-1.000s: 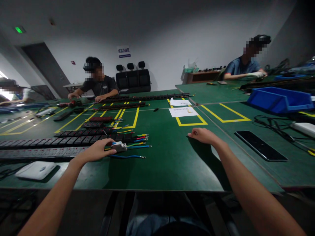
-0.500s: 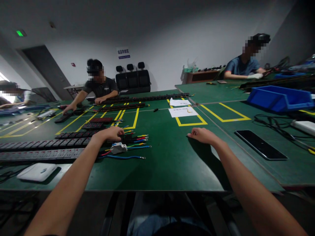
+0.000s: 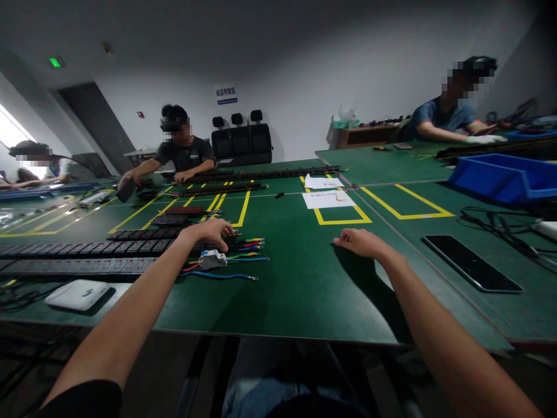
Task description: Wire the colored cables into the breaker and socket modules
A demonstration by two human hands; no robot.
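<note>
My left hand (image 3: pixel 212 232) hovers at the right ends of the power strips, its fingers curved and apart, with nothing visible in it. Beneath it, red, blue and yellow-green wires (image 3: pixel 250 248) with metal lugs stick out to the right. A white-grey block resembling a circuit breaker (image 3: pixel 212 259) lies just below the hand, among the wires. The black power strip (image 3: pixel 87 249) and the grey power strip (image 3: pixel 78 267) run off to the left, partly behind my forearm. My right hand (image 3: pixel 359 241) rests on the green table (image 3: pixel 296 290) with curled fingers, apparently holding nothing.
A phone (image 3: pixel 472 262) and black cables (image 3: pixel 491 223) lie on the right, with a blue bin (image 3: pixel 500 177) behind. Paper sheets (image 3: pixel 328 199) lie beyond my hands. A white box (image 3: pixel 77 294) sits at front left. Across the table, a co-worker (image 3: pixel 185 151) holds a dark object.
My left hand has shifted slightly right and its fingers have spread. My right hand stays in place. The co-worker opposite has raised a dark object from the table. The view has tilted slightly.
</note>
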